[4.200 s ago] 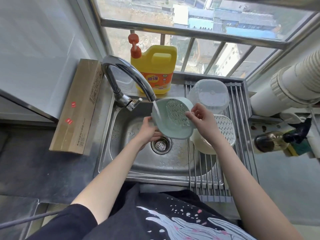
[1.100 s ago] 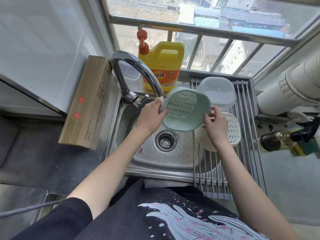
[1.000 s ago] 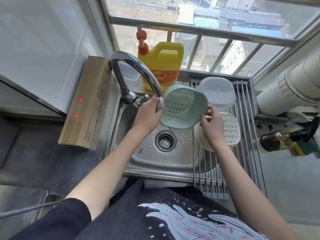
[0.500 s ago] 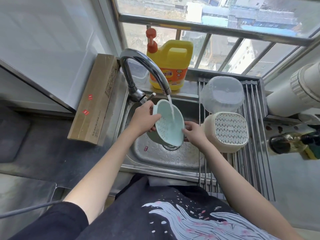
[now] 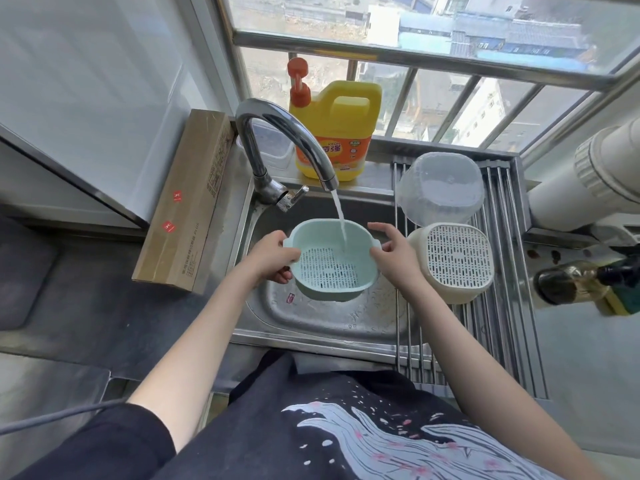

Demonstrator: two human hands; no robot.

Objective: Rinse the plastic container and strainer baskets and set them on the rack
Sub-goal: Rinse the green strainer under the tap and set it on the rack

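A pale green strainer basket (image 5: 329, 268) is held upright over the sink, and water from the tap (image 5: 277, 143) runs into it. My left hand (image 5: 273, 256) grips its left handle and rim. My right hand (image 5: 389, 247) holds its right handle with the fingers spread. On the rack (image 5: 505, 334) to the right, a cream strainer basket (image 5: 453, 261) lies upside down. Behind it, a clear plastic container (image 5: 440, 188) also stands upside down.
The steel sink (image 5: 332, 317) lies below the basket. A yellow detergent jug (image 5: 336, 129) stands on the sill behind the tap. A long cardboard box (image 5: 188, 199) leans at the left. A dark bottle (image 5: 571, 282) and white pipe (image 5: 588, 181) are at the right.
The green basket was turned from tilted on its side to upright, mouth up, and lowered under the stream. Both hands shifted to its two handles.
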